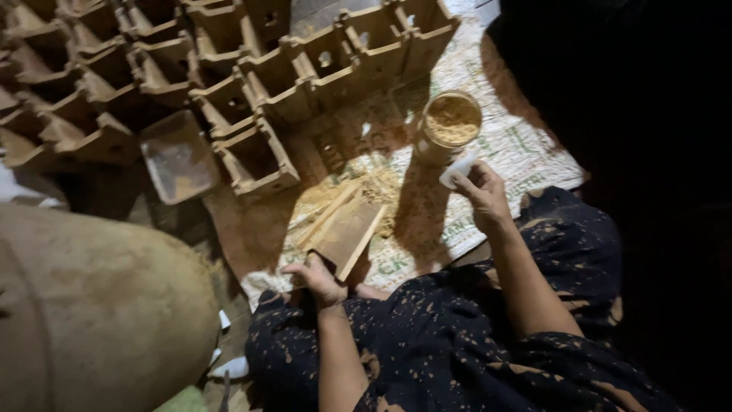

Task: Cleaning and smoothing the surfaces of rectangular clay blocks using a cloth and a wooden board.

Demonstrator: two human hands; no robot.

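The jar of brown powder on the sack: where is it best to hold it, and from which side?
Probably grip the jar around its round side wall below the open rim, coming from the right hand side, which is nearest; it stands upright and full, so keep it level.

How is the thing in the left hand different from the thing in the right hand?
The left hand grips a flat wooden board, brown and long; the right hand pinches a small white piece, pale and short. The wooden board tilts with its far end over scattered sand on the woven sack; the small white piece is held beside the open jar of sand. Both are held over the sack.
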